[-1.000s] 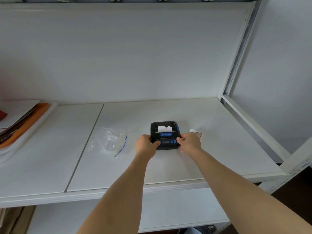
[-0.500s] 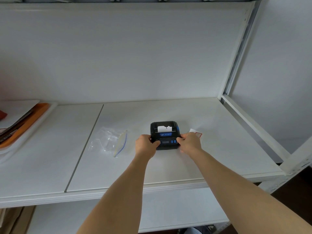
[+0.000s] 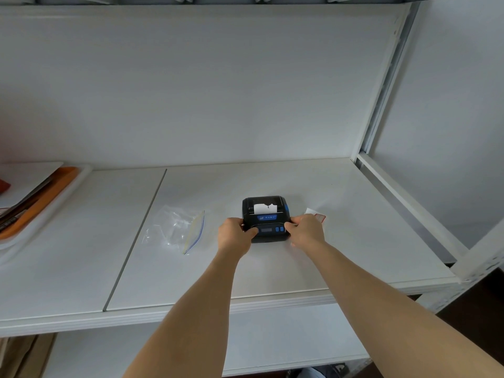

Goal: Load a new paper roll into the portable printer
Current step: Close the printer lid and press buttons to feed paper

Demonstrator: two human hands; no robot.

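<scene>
A small black portable printer (image 3: 266, 216) with blue buttons sits on the white shelf (image 3: 272, 274). Its lid is down and a strip of white paper (image 3: 265, 208) sticks out of the slot on top. My left hand (image 3: 235, 236) grips the printer's front left corner, thumb on its front panel. My right hand (image 3: 305, 230) grips the front right corner. The roll itself is hidden inside the printer.
An empty clear zip bag (image 3: 178, 230) lies left of the printer. A small white slip with a red edge (image 3: 316, 213) lies just behind my right hand. An orange tray (image 3: 32, 200) with papers sits at the far left. A metal shelf post (image 3: 381, 85) stands at the right.
</scene>
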